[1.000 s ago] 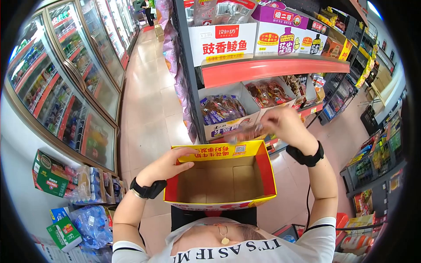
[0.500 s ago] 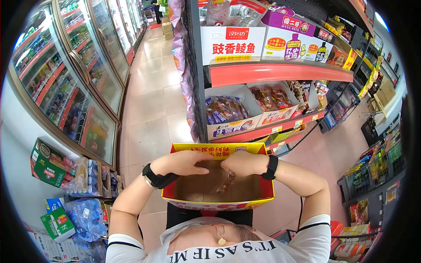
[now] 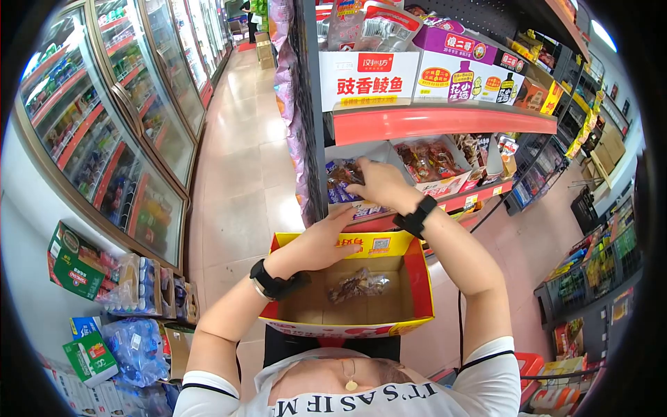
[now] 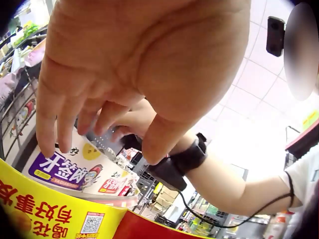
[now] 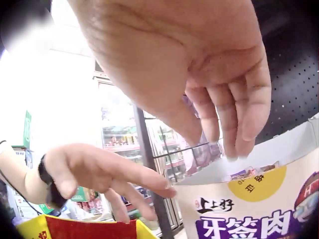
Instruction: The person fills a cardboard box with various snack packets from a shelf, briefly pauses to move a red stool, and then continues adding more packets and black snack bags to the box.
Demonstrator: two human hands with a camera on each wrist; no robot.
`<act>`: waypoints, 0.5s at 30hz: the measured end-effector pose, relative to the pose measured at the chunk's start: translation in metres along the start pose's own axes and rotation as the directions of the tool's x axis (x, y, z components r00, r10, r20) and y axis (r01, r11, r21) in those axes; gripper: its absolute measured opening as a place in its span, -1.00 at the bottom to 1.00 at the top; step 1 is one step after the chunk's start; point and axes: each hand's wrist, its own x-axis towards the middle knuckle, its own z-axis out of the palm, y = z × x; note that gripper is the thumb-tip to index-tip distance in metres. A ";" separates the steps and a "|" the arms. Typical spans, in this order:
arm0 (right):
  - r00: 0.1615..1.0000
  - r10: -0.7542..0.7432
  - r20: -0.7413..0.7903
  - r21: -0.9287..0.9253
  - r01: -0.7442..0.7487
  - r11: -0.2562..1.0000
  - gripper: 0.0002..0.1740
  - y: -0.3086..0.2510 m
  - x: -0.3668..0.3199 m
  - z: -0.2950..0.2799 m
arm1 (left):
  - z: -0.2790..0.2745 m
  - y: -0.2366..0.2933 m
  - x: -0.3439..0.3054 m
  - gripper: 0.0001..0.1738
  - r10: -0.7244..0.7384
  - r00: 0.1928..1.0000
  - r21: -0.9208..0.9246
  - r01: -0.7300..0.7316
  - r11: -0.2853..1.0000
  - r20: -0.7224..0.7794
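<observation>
In the head view my right hand reaches over a white display box of purple snack packets on the lower shelf. Its fingers point down, relaxed, and nothing shows between them in the right wrist view. My left hand lies across the left part of a yellow and red carton in front of my body. Its fingers are extended toward the display box, and in the left wrist view its palm is bare. Inside the carton lie clear-wrapped brown snack packets.
A neighbouring box holds red snack packets. Above runs a red shelf edge with larger white and purple boxes. Glass-door fridges line the left side, and bottle packs stand on the floor below them.
My right hand put a brown packet into the carton, then came out and moved up to the purple packets. The left hand shifted right and forward over the carton's far rim.
</observation>
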 end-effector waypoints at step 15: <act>0.943 0.305 0.132 -0.113 -0.291 0.950 -0.13 0.024 0.020 0.025 | 0.015 -0.005 0.003 -0.18 -0.128 0.992 0.096 0.127 0.987 0.013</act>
